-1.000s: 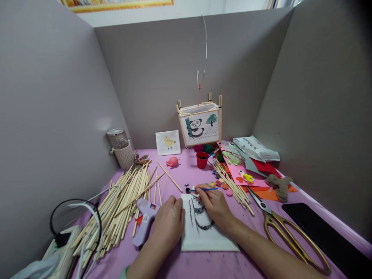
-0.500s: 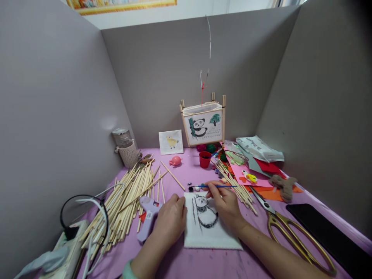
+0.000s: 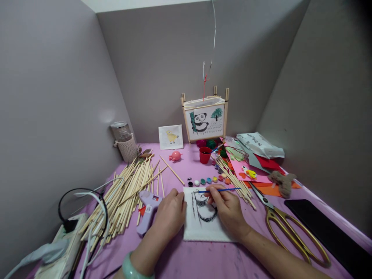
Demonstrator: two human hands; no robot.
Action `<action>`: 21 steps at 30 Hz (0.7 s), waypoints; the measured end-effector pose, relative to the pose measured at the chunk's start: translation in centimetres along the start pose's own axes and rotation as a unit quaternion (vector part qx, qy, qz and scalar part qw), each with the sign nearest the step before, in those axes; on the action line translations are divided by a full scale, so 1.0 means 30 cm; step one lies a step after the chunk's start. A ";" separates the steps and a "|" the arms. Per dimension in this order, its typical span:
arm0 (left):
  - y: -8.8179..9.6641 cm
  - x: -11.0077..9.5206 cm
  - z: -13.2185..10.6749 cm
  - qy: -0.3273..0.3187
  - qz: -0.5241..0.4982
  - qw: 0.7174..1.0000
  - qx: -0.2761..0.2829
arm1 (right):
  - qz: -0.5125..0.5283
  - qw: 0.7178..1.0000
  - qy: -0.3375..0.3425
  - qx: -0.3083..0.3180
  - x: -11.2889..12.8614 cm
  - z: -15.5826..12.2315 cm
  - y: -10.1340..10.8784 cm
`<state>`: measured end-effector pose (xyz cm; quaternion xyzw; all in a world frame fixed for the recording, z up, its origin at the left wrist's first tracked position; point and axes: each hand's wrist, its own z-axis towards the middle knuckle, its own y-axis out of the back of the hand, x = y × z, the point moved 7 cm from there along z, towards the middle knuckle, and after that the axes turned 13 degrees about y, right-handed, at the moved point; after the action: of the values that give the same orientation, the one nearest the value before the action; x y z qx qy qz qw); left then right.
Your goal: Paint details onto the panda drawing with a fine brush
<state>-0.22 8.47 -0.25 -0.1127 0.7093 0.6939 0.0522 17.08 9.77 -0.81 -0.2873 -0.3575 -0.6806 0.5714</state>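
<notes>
Holding a blue brush (image 3: 232,189) over a panda drawing (image 3: 208,219)

Pinches the thin brush in the right hand (image 3: 228,205), with thumb and fingers closed snugly around it. Points the tip to the left, up by the panda's head. Cannot tell if the tip touches the white cloth (image 3: 200,233) under it. Rests the left hand (image 3: 171,209) at the left edge of the cloth, with fingers bent and close together. Cannot tell if that hand pinches the edge or just presses on it. Wears a green bracelet (image 3: 133,267) on the left wrist.

Has the cloth lying flat on the purple table (image 3: 180,257), between both hands. Shows the panda on it in thick black lines, with long dark lines to the left of it. Has little paint pots (image 3: 202,181) in a row just past the top of the cloth: black, white, green, blue, yellow and more.

Has a purple glue gun (image 3: 145,223) just beside the left hand, and a big messy stick pile (image 3: 130,193) past that. Has big scissors (image 3: 270,207) with gold handles off to the right, and a flat black thing (image 3: 308,217) beyond them.

Shows a red cup (image 3: 205,155) behind the paints, with a pink toy (image 3: 175,156) to the left of it. Shows, farther back, a small bird picture (image 3: 171,137) in yellow, and near it a stick frame (image 3: 227,99) with another panda and a green tree.
</notes>
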 end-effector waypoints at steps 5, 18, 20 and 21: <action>-0.005 0.003 0.003 -0.014 -0.004 1.000 -0.017 | -0.038 0.999 0.020 0.027 0.024 0.001 -0.004; -0.017 0.005 0.009 -0.013 0.015 1.000 -0.022 | -0.081 0.994 0.046 0.059 0.041 0.001 -0.013; -0.017 0.005 0.009 -0.013 0.015 1.000 -0.023 | -0.079 0.994 0.051 0.060 0.043 0.002 -0.015; -0.017 0.004 0.010 -0.014 0.015 1.000 -0.024 | -0.078 0.994 0.052 0.060 0.043 0.002 -0.016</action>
<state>-0.26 8.73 -0.78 -0.0934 0.6934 0.7127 0.0494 16.37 9.12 0.19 -0.1878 -0.3889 -0.7144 0.5506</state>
